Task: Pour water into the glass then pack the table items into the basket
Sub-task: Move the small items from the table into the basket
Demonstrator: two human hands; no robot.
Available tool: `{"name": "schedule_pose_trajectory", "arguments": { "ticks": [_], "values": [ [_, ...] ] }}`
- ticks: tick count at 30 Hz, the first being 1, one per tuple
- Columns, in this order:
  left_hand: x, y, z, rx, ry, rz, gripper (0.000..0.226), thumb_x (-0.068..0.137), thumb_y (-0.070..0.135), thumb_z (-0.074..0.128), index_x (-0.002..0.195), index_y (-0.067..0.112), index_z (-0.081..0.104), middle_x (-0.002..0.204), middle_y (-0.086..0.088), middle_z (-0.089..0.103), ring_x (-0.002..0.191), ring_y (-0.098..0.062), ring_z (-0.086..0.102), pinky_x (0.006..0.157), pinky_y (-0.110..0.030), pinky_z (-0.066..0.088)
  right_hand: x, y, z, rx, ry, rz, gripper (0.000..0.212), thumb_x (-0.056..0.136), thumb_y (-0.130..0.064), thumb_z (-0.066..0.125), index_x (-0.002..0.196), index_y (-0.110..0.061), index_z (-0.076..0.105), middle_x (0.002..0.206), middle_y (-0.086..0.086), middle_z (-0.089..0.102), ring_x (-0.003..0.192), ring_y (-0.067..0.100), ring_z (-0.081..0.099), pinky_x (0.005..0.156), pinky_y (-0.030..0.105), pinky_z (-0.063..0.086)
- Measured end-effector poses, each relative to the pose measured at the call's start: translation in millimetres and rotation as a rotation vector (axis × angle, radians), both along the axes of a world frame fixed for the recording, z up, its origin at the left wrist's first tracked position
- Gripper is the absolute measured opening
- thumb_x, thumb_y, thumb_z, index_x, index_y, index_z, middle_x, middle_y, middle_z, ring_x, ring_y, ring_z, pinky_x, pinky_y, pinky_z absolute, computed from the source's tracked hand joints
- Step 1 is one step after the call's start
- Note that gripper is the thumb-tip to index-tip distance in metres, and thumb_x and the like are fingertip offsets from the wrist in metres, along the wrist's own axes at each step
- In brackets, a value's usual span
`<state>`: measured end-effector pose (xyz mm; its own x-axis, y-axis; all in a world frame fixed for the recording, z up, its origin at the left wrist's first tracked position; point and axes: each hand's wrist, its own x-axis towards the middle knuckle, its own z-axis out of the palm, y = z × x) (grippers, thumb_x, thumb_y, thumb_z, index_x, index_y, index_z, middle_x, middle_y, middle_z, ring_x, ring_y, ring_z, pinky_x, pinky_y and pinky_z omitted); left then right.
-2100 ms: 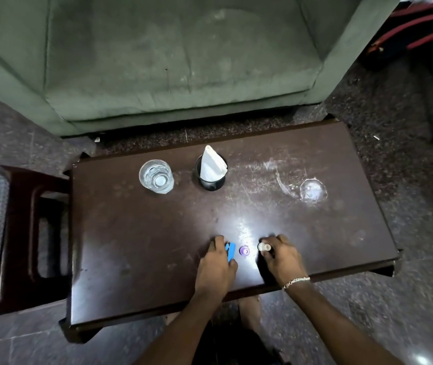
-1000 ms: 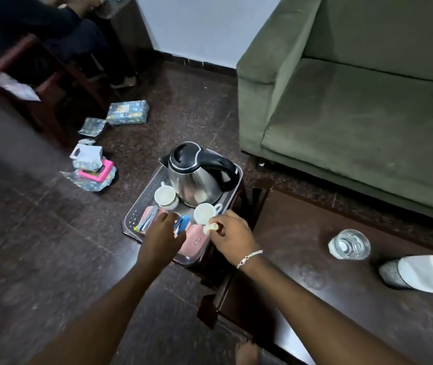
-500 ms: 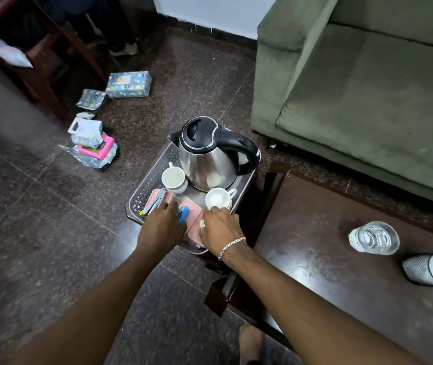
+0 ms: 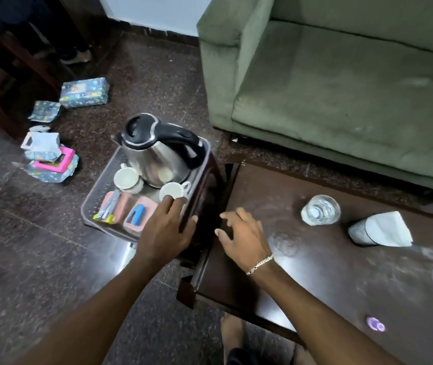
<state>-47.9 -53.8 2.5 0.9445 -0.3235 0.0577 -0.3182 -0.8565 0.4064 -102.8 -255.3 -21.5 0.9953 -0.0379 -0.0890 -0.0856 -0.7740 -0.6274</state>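
Both hands empty, fingers spread: left hand (image 4: pixel 166 230) over grey perforated plastic basket (image 4: pixel 92 198), right hand (image 4: pixel 243 237) at dark wooden table (image 4: pixel 341 272) edge. Clear water-filled glass (image 4: pixel 320 209), small purple cap (image 4: pixel 375 325) on table, unpacked; likely next pickups.

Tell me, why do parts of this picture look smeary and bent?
Head view: the forearms and floor near the bottom edge are streaked with motion blur; the wide lens bows the sofa and table edges; overhead light leaves pale glare on the tabletop; the kettle and glass stay fairly sharp.
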Motion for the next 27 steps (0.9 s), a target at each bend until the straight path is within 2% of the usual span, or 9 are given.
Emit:
{"name": "schedule_pose_trajectory", "arguments": {
  "ticks": [4, 10, 13, 18, 23, 27],
  "values": [
    [-34.6, -80.2, -14.0, -0.033, 0.034, -0.163, 0.041, 0.092, 0.043, 0.062, 0.123, 0.016, 0.057, 0.112, -0.003, 0.052, 0.093, -0.027, 0.061, 0.073, -0.037, 0.055, -64.3, -85.7, -5.8, -0.003, 0.025, -0.193, 0.030, 0.086, -0.028, 0.072, 0.113, -0.018, 0.069, 0.101, -0.001, 0.060, 0.093, 0.022, 0.062, 0.085, 0.041, 0.050],
    [-114.8, -211.0, -43.4, -0.059, 0.346, -0.355, 0.040, 0.096, 0.045, 0.054, 0.126, 0.018, 0.059, 0.119, -0.001, 0.055, 0.102, -0.027, 0.068, 0.089, -0.041, 0.056, -179.4, -206.4, -27.9, -0.024, 0.181, -0.433, 0.026, 0.084, -0.026, 0.074, 0.108, -0.018, 0.070, 0.095, -0.006, 0.056, 0.082, 0.016, 0.063, 0.080, 0.037, 0.056],
    [-158.7, -269.9, -57.5, -0.003, 0.475, -0.476, 0.043, 0.095, 0.044, 0.054, 0.132, 0.023, 0.054, 0.126, 0.000, 0.053, 0.100, -0.030, 0.068, 0.090, -0.045, 0.054, -231.1, -244.5, -43.0, -0.042, 0.263, -0.516, 0.027, 0.083, -0.023, 0.076, 0.109, -0.017, 0.070, 0.093, -0.008, 0.051, 0.076, 0.016, 0.062, 0.075, 0.032, 0.056],
    [-207.8, -336.8, -87.1, 0.033, 0.607, -0.585, 0.037, 0.093, 0.033, 0.060, 0.128, 0.022, 0.055, 0.126, -0.001, 0.055, 0.102, -0.032, 0.067, 0.094, -0.047, 0.052, -283.1, -274.4, -68.4, -0.011, 0.364, -0.610, 0.027, 0.086, -0.023, 0.074, 0.112, -0.018, 0.070, 0.104, -0.001, 0.058, 0.084, 0.022, 0.066, 0.074, 0.023, 0.047],
    [-233.2, -367.1, -116.1, 0.073, 0.642, -0.644, 0.031, 0.090, 0.027, 0.065, 0.120, 0.021, 0.061, 0.121, -0.001, 0.060, 0.109, -0.029, 0.065, 0.095, -0.042, 0.052, -295.9, -285.3, -88.7, 0.029, 0.430, -0.594, 0.037, 0.081, -0.019, 0.072, 0.117, -0.024, 0.068, 0.104, -0.003, 0.056, 0.089, 0.027, 0.067, 0.080, 0.033, 0.054],
    [-244.6, -372.8, -133.5, 0.066, 0.658, -0.621, 0.029, 0.090, 0.021, 0.068, 0.118, 0.018, 0.061, 0.119, -0.004, 0.063, 0.110, -0.031, 0.065, 0.095, -0.042, 0.050, -293.4, -284.4, -107.5, 0.047, 0.428, -0.551, 0.029, 0.083, -0.019, 0.066, 0.112, -0.023, 0.069, 0.106, 0.001, 0.062, 0.092, 0.029, 0.066, 0.081, 0.036, 0.053]
  ]
}}
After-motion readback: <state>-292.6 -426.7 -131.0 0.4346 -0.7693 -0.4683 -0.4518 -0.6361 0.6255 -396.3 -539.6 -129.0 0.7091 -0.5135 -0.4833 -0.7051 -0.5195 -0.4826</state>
